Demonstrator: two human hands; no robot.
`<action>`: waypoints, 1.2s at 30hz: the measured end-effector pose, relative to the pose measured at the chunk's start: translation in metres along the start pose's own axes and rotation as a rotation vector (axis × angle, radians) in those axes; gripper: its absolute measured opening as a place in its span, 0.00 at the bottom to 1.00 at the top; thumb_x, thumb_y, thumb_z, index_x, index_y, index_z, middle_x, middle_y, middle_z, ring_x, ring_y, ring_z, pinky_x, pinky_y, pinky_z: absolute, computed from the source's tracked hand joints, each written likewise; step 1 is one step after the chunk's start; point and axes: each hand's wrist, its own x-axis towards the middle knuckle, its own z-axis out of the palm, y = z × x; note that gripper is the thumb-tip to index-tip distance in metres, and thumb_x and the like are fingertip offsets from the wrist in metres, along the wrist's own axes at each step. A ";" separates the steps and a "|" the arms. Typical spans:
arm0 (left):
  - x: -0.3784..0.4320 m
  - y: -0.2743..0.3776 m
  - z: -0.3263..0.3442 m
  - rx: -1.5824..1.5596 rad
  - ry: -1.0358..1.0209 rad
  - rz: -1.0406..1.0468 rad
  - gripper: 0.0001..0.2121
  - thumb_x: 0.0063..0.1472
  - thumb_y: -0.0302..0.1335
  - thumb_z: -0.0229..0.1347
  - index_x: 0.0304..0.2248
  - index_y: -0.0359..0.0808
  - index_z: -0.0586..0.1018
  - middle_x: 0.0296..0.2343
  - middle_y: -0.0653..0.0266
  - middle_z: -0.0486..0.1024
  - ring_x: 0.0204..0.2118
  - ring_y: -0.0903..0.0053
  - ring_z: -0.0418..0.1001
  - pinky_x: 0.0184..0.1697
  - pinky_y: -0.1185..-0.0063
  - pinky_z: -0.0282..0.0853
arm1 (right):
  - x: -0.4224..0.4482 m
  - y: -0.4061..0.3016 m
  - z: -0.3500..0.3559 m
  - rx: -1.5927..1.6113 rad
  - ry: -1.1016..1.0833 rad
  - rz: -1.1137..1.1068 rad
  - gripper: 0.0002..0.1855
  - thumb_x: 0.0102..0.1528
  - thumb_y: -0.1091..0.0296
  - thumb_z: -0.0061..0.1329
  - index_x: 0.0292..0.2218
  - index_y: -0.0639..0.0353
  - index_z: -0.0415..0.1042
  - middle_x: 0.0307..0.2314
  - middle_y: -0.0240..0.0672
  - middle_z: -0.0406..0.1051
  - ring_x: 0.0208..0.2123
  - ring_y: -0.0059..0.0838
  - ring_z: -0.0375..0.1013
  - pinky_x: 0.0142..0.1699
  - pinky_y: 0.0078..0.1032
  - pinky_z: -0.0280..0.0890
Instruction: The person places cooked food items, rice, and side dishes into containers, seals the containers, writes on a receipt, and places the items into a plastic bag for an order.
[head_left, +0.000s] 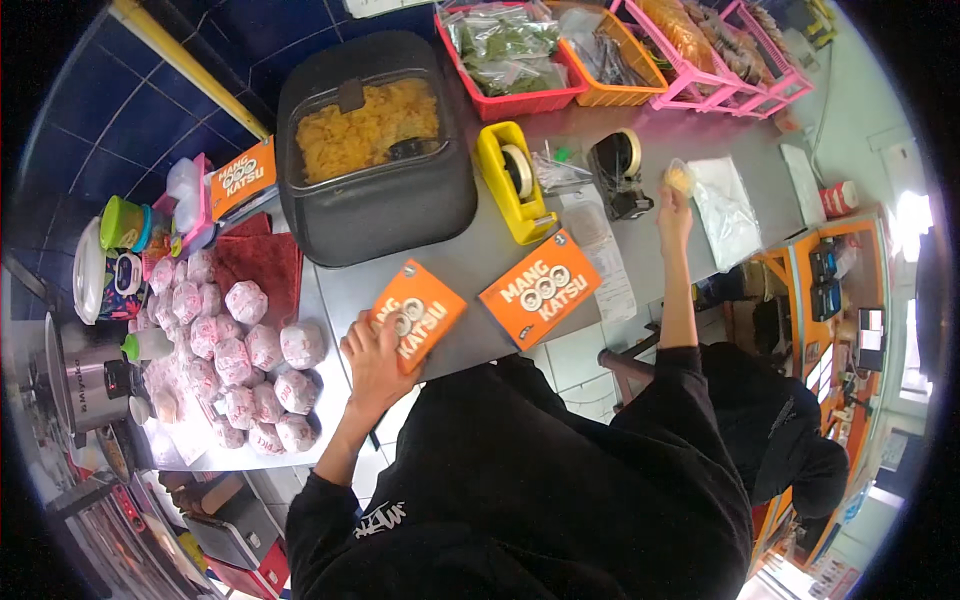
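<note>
My left hand (379, 367) grips the lower left side of an orange printed carton (435, 307) at the front edge of the steel table (345, 300). A second orange carton (541, 291) lies flat to its right, apart from it. Both bear writing and round emblems. On the right, my right hand (675, 210) is stretched over the table and holds a small clear plastic cup (678, 177) with pale yellow contents. Just right of that hand lies a stack of clear plastic bags (724, 214). The fingertips of my right hand are partly hidden by the cup.
A black rice container (375, 225) holds yellow rice. Beside it stand a yellow tape dispenser (506, 180) and a black one (622, 180). Red (517, 105), orange (615, 94) and pink (705, 94) baskets line the back. Several paper-wrapped balls (232, 360) cover the left. Another person (780, 427) is at right.
</note>
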 end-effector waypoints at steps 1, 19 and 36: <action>0.001 0.007 0.003 -0.117 0.032 -0.116 0.40 0.43 0.43 0.63 0.53 0.40 0.58 0.49 0.42 0.53 0.50 0.47 0.53 0.52 0.55 0.48 | 0.014 0.007 -0.004 0.101 -0.159 0.287 0.11 0.55 0.65 0.49 0.39 0.58 0.72 0.35 0.31 0.70 0.37 0.28 0.68 0.37 0.34 0.70; 0.067 0.218 0.023 0.141 0.091 0.005 0.37 0.45 0.42 0.61 0.54 0.40 0.61 0.55 0.35 0.43 0.57 0.41 0.44 0.55 0.45 0.38 | -0.003 0.125 -0.012 0.097 -0.076 -0.265 0.06 0.53 0.75 0.50 0.25 0.68 0.71 0.36 0.38 0.66 0.29 0.24 0.68 0.28 0.23 0.70; 0.061 0.197 0.051 0.121 0.251 0.323 0.29 0.49 0.34 0.59 0.52 0.50 0.67 0.59 0.52 0.49 0.62 0.49 0.43 0.55 0.42 0.34 | -0.157 0.004 -0.017 0.268 -0.718 -0.514 0.24 0.48 0.81 0.52 0.47 0.54 0.72 0.23 0.36 0.74 0.18 0.22 0.68 0.26 0.20 0.64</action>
